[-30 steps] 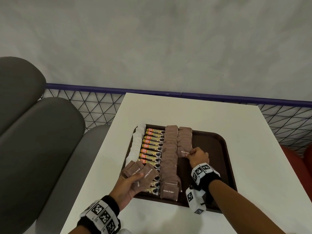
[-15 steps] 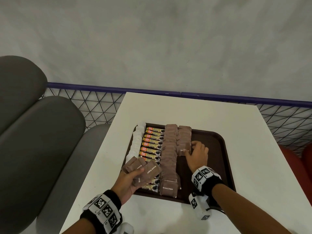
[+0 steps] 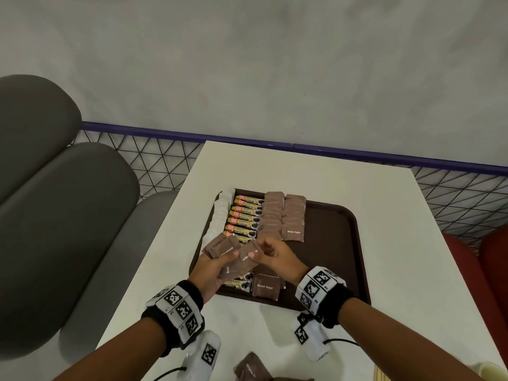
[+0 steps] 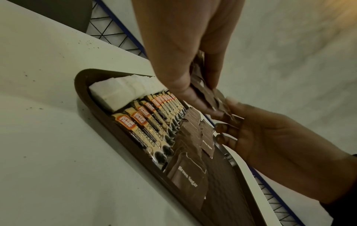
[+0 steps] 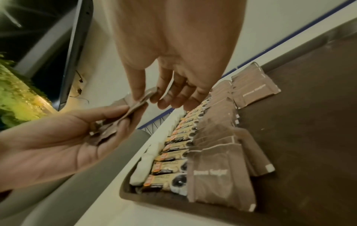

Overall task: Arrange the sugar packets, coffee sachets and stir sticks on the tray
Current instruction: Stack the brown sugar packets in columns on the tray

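My left hand (image 3: 211,268) holds a fan of brown sugar packets (image 3: 224,247) over the near left corner of the brown tray (image 3: 334,243), thumb curled across them; my right hand (image 3: 275,255) pinches the rightmost packet of that fan between thumb and forefinger, other fingers loosely curled; on the tray, from left: white packets (image 3: 221,215), then a row of coffee sachets (image 3: 244,215), then two rows of brown sugar packets (image 3: 284,218), the right row shorter; right part of tray bare; tray sits on a white table (image 3: 384,215); more brown packets (image 3: 251,367) lie on the table near me.
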Demonstrator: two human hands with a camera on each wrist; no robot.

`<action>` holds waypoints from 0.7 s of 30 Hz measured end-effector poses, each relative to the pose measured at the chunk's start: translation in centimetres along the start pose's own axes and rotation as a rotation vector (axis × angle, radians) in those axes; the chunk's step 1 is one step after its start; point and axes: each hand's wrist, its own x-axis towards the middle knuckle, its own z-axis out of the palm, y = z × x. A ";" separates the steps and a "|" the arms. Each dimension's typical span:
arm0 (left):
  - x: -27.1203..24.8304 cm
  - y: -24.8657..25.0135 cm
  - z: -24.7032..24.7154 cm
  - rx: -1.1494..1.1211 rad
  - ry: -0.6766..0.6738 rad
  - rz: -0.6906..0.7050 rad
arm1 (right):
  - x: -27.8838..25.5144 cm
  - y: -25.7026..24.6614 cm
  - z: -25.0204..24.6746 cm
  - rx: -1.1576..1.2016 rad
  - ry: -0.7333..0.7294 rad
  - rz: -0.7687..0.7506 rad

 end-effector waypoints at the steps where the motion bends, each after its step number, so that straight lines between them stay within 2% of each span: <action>1: 0.0 -0.1 -0.1 -0.002 0.003 -0.003 | -0.1 -0.1 0.1 0.041 -0.004 0.003; 5: -0.2 -0.2 0.0 -0.008 0.008 0.007 | -0.5 -0.6 0.2 0.160 0.058 0.050; 11: -0.2 -0.1 0.3 0.029 0.049 0.028 | -1.3 -0.6 0.2 0.270 0.052 0.078; 16: -0.4 -0.2 0.7 -0.020 0.038 0.005 | -1.9 0.1 0.5 0.279 0.027 0.164; 18: -0.5 -0.3 0.9 -0.031 0.008 -0.024 | -1.8 0.3 0.2 0.348 0.093 0.180; 21: -0.5 -0.2 0.7 -0.098 -0.015 -0.070 | -1.3 0.3 -1.6 0.375 0.319 0.227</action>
